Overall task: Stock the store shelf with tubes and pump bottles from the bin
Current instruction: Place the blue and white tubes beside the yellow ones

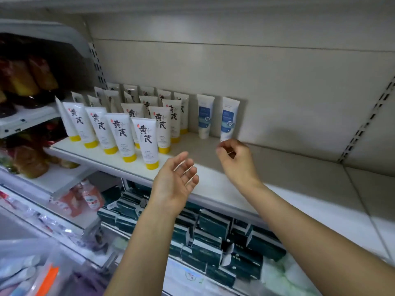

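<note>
- Head view: my right hand (234,159) hangs just before the right-hand blue-and-white tube (229,118), fingers loosely curled, holding nothing.
- My left hand (174,184) is spread, palm up, over the shelf (299,178) front edge.
- Both blue tubes stand upright near the shelf's back edge; yellow-capped tubes (145,142) fill its left end.
- Bin (32,272) sits at bottom left.

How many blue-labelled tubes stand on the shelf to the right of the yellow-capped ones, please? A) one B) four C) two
C: two blue-labelled tubes stand cap-down near the shelf back, right of the yellow-capped tubes.
</note>
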A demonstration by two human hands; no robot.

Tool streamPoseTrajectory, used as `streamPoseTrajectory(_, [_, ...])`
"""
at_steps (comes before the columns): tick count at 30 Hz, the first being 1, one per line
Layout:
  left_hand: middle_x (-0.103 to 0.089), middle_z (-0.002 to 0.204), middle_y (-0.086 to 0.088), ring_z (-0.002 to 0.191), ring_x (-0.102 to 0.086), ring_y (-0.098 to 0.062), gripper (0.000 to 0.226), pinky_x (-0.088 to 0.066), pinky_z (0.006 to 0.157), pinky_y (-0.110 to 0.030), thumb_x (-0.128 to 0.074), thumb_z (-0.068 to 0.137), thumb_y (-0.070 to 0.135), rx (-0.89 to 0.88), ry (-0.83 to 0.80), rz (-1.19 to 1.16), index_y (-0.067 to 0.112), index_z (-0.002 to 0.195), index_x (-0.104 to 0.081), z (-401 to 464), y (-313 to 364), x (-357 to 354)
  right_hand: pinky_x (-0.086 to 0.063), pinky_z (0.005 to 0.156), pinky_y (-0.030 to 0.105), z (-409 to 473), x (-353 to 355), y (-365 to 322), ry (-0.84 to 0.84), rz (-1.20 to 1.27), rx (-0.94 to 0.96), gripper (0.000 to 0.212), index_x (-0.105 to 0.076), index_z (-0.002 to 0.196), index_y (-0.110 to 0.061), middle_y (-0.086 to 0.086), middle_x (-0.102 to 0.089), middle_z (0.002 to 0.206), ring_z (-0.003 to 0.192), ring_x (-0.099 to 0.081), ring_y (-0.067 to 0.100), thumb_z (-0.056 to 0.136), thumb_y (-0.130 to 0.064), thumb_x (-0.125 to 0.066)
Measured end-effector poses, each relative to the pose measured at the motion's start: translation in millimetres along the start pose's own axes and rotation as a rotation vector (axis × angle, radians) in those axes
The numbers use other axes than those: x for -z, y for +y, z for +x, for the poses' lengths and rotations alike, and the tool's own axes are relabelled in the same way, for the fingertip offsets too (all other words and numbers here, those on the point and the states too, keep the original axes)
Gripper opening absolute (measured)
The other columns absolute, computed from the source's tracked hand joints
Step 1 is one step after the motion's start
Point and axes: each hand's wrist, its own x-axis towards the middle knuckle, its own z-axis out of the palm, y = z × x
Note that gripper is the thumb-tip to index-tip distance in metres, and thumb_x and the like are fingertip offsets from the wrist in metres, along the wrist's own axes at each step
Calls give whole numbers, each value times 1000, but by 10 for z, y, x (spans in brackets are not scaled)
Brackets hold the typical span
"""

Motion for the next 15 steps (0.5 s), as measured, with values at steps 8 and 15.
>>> streamPoseTrajectory(8, [-63, 69, 1, 61, -54, -13, 17, -46, 61, -25, -51, 95, 20, -43, 130, -54, 14, 106, -63, -339, 141, 629, -48, 63, 36, -568, -499, -444, -252, 155, 175, 7, -63, 91, -21, -8, -62, 77, 66, -52, 13, 93, -16, -57])
streamPoseTrajectory(15, [-62, 64, 1, 58, -54, -13, 13, -48, 55, -24, -51, 94, 17, -64, 279, -76, 13, 97, -64, -552, 556, 1444, -45, 63, 28, -881, -1425, -498, -436, 139, 114, 9, -62, 92, -18, -2, -60, 76, 64, -53, 13, 92, -10, -58])
